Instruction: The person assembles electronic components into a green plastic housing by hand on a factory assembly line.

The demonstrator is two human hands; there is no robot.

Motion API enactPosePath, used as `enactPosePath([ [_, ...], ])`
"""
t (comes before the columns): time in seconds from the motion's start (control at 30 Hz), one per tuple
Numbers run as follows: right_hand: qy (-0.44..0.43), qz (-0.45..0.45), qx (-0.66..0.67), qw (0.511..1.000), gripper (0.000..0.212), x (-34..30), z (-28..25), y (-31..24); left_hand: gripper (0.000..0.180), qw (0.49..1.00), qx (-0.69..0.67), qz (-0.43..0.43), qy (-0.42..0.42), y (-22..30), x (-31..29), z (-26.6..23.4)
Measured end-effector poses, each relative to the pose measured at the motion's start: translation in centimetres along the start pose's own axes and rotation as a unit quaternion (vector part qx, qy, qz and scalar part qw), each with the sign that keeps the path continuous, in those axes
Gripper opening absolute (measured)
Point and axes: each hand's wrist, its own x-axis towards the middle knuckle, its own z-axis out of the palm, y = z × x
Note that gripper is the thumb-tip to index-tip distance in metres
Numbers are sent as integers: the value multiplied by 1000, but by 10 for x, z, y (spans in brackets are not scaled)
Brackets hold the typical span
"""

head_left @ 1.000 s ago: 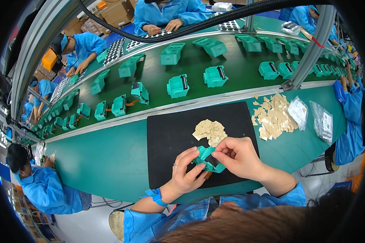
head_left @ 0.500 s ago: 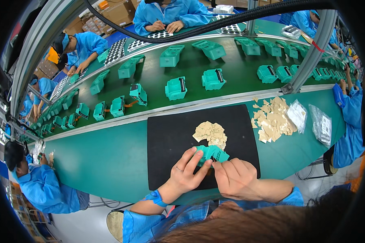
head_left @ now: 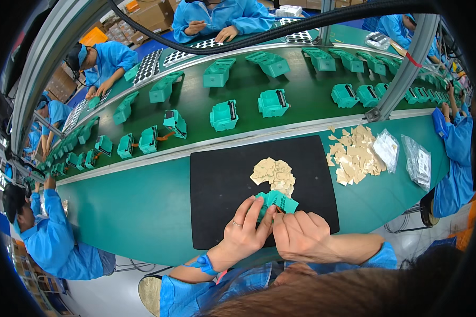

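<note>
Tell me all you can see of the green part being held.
The green part looks like moulded plastic, angular, with rows of small slots on its upper face. It is held tilted over the black mat, nearer the person than the beige scraps there. The left hand grips its left side between thumb and fingers; the curled right hand meets its near right edge. Fingers hide some of it, so the full shape is unclear.

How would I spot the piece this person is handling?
Find the black rectangular mat on the green worktable. Nearer the person than its curved heap of thin beige scraps, the bare left hand grips an angular, slotted green plastic part, the right hand at its near edge. Unlike the green plastic parts lined up on the dark green belt, it's hand-held.
</note>
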Motion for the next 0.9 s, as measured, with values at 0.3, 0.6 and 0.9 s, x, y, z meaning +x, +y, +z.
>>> enactPosePath([
  [0.3,-10,-12,-53,998,10,0,-4,-2,24,1000,7,2,-15,11,6,1],
  [0.6,-81,-48,-125,988,6,11,-3,-15,25,998,0,-46,-32,14,3,-2],
  [0.9,-267,15,236,934,17,50,-23,47,34,996,11,-52,-65,11,12,-13],
])
